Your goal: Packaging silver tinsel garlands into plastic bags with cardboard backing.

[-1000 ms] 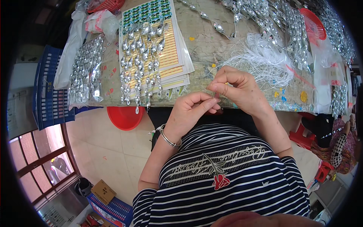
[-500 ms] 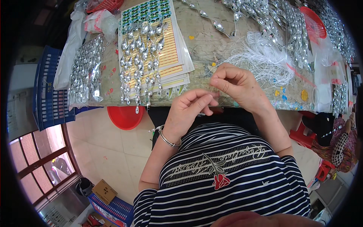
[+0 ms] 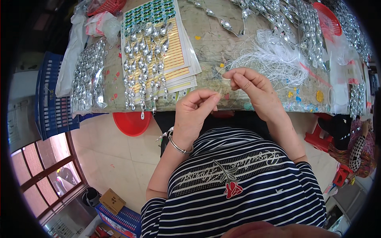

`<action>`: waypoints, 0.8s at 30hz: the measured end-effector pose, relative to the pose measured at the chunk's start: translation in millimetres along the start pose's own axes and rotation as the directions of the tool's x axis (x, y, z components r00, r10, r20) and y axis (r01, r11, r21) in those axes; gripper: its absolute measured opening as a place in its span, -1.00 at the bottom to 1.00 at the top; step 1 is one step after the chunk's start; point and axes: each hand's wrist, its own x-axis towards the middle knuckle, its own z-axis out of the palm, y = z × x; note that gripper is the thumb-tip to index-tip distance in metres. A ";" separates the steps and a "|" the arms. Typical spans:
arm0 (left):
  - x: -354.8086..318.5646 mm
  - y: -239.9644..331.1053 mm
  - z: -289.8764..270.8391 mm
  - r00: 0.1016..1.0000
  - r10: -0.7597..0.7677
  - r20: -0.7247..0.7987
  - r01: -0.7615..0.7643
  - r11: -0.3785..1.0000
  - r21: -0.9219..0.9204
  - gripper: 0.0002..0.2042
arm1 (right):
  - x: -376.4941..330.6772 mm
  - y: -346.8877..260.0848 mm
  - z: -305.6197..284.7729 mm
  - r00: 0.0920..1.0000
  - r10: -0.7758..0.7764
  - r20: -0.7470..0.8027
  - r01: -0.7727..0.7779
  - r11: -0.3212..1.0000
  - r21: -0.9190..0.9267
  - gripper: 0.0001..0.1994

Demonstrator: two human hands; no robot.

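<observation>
Above the table edge (image 3: 206, 106), two hands (image 3: 222, 95) pinch one thread (image 3: 225, 81).

- Shirt (image 3: 238, 190) — navy with thin white stripes, a red rose at the chest.
- Bangle (image 3: 179, 147) — silver.
- Strands of thread (image 3: 274, 59) — white, in a loose bundle.
- Leaf-shaped pieces (image 3: 145, 59) — shiny silver, in rows.
- Sheets of card (image 3: 174, 51) — white with orange-yellow lines, green and black dots at the top.
- Worktop (image 3: 210, 39) — mottled beige-grey, flecked with yellow and red bits.
- Basin (image 3: 131, 123) — red.
- Crate (image 3: 51, 103) — blue.
- Floor (image 3: 115, 158) — pale cream tiles.
</observation>
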 end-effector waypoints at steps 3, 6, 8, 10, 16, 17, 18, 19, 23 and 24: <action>0.5 -0.2 -1.2 1.000 -0.004 0.024 0.004 1.000 -0.002 -0.92 | -3.4 1.1 -3.9 0.998 0.052 0.027 -0.053 0.998 0.036 -0.77; 1.1 -1.5 -1.9 0.999 -0.013 0.047 0.013 1.000 -0.009 -0.93 | -10.0 -3.8 0.0 0.992 0.105 0.073 -0.106 0.994 0.006 -0.77; 1.0 -2.7 -2.3 0.999 -0.011 0.053 0.012 1.000 -0.015 -0.93 | -11.5 -3.6 1.0 0.984 0.150 0.092 -0.150 0.989 -0.002 -0.77; 1.2 -3.5 -1.8 0.998 -0.019 0.062 0.021 0.999 -0.024 -0.94 | -11.2 1.4 -0.6 0.990 0.021 0.137 -0.005 0.994 -0.113 -0.78; 0.8 -5.9 -1.3 0.998 0.013 0.060 -0.013 1.000 0.008 -0.94 | -6.3 3.0 0.8 0.993 -0.018 0.118 0.052 0.955 -0.293 -0.87; 0.3 -3.9 -0.7 0.998 0.015 0.059 -0.015 1.000 0.008 -0.94 | -7.0 2.4 1.1 0.993 -0.019 0.119 0.054 0.955 -0.293 -0.87; -0.4 -0.9 -0.6 0.997 -0.018 0.071 0.016 1.000 0.021 -0.93 | -7.5 2.5 2.1 0.995 -0.023 0.101 0.051 0.959 -0.279 -0.88; -0.8 1.4 -0.8 0.995 -0.050 0.082 0.048 0.998 0.034 -0.93 | -7.2 2.7 2.8 0.996 -0.027 0.082 0.048 0.963 -0.265 -0.89; -0.6 3.4 -1.7 0.992 -0.096 0.084 0.093 0.995 0.042 -0.91 | -6.8 3.2 2.9 0.988 -0.121 0.099 0.147 0.933 -0.328 -0.89; -0.8 3.1 -2.2 0.993 -0.094 0.076 0.090 0.994 0.054 -0.90 | -6.9 0.2 4.5 0.991 -0.107 0.079 0.127 0.937 -0.325 -0.89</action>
